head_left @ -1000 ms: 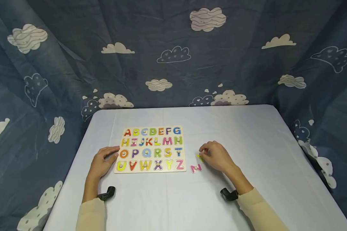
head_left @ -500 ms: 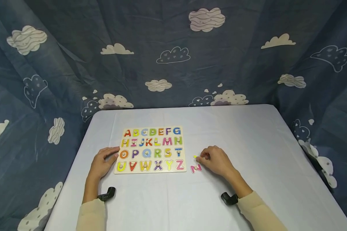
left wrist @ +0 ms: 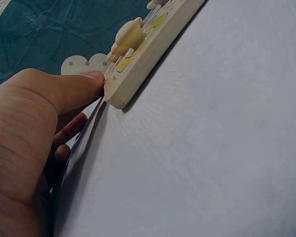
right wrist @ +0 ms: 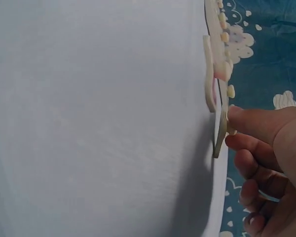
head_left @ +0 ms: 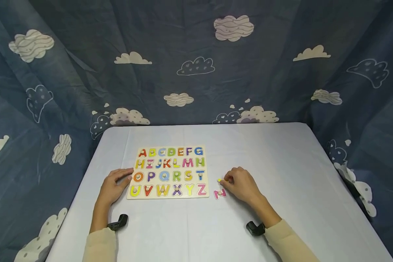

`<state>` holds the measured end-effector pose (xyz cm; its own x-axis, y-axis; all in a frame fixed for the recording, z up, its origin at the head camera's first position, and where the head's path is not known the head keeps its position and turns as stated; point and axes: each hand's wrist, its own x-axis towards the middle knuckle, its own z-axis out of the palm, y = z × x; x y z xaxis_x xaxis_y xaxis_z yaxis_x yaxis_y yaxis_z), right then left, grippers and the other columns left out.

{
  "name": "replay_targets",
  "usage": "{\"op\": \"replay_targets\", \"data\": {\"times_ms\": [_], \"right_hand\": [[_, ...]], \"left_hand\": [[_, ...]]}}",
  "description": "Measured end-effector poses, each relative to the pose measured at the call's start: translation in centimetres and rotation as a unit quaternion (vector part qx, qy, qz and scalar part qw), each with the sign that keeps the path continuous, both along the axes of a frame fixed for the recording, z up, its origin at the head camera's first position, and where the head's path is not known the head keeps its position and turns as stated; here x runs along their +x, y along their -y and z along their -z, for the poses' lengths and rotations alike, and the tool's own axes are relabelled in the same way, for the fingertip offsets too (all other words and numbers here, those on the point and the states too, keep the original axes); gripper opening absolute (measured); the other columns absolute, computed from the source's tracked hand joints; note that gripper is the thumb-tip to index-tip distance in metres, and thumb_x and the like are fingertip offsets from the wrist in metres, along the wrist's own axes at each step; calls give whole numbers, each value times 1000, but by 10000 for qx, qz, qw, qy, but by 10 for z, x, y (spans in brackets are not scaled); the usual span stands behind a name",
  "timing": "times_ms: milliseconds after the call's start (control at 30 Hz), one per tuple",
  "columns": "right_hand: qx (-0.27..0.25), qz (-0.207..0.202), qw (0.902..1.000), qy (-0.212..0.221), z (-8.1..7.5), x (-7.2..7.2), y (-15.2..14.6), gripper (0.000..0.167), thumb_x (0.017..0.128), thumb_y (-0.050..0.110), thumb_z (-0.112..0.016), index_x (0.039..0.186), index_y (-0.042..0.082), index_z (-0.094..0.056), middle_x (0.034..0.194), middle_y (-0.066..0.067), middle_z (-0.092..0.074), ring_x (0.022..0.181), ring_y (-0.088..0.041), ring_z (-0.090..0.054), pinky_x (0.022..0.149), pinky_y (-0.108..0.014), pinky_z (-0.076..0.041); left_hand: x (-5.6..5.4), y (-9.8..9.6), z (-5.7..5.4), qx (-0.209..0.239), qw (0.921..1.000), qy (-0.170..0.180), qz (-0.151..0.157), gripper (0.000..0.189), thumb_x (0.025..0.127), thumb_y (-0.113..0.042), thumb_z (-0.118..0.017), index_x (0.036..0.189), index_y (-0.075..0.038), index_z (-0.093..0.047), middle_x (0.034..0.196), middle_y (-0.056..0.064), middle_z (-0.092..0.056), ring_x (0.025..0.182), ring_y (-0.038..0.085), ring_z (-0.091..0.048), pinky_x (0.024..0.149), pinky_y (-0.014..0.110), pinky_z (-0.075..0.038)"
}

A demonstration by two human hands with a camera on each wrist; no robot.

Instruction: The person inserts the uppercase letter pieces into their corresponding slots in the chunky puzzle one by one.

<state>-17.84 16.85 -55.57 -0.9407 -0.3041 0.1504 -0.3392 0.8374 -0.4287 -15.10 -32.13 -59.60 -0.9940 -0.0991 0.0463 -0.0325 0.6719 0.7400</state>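
A wooden alphabet puzzle board [head_left: 168, 199] lies on the white table with knobbed, coloured letters in its rows. The Y [head_left: 189, 189] and Z [head_left: 201, 189] places show no knob. My left hand [head_left: 112, 187] rests at the board's left edge, thumb and index fingertip against it. In the left wrist view the thumb [left wrist: 79, 91] meets the board's corner. My right hand [head_left: 243, 185] pinches a yellow letter piece [head_left: 219, 180], mostly hidden by the fingers; the right wrist view shows its thin wooden edge [right wrist: 220, 138]. Just nearer lies a pink knobbed letter piece [head_left: 220, 194], shaped like a sideways Z.
The table [head_left: 190, 233] is covered in white cloth. Behind and beside it hangs a dark blue curtain [head_left: 170, 36] with a cloud pattern. Black wrist cameras sit on the left wrist [head_left: 118, 222] and right wrist [head_left: 255, 228].
My right hand has moved a little left toward the board, and the yellow piece shifted and turned with it. The left hand stays at the board's edge. The head view tilted slightly.
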Motion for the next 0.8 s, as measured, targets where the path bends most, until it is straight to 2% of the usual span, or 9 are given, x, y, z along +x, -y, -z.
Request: {"op": "replay_targets", "data": {"times_ms": [167, 400, 600, 800], "right_hand": [[-119, 4, 9999, -50, -6, 1, 0, 15, 85, 28, -85, 82, 17, -77, 69, 9, -53, 73, -12, -46, 65, -27, -38], [-398, -294, 9987, -106, -12, -2, 19, 11, 88, 23, -83, 93, 15, -80, 78, 11, -61, 78, -11, -49, 69, -26, -43], [-429, -847, 9955, -62, -11, -3, 47, 10, 91, 19, -80, 100, 14, -80, 84, 13, -64, 82, -10, -53, 71, -25, -47], [-430, -1538, 9871, -149, -11, -2, 73, 9, 91, 15, -78, 100, 15, -80, 84, 12, -65, 81, -7, -53, 72, -24, -47]], "left_hand": [[1, 0, 0, -35, 10000, 73, 16, 42, 101, -35, -67, 139, -16, -67, 146, 14, -57, 146, 37, -40, 120, 65, -29], [2, 1, 1, -98, 9999, 34, 1, 43, 101, -36, -67, 139, -16, -66, 147, 14, -56, 146, 37, -39, 120, 66, -29], [3, 1, 1, -37, 10000, 65, 6, 43, 101, -35, -67, 139, -15, -66, 146, 14, -57, 146, 37, -39, 120, 66, -29], [1, -3, 0, -31, 10000, 11, 20, 42, 101, -33, -68, 138, -15, -67, 145, 13, -58, 146, 36, -40, 120, 65, -29]]}}
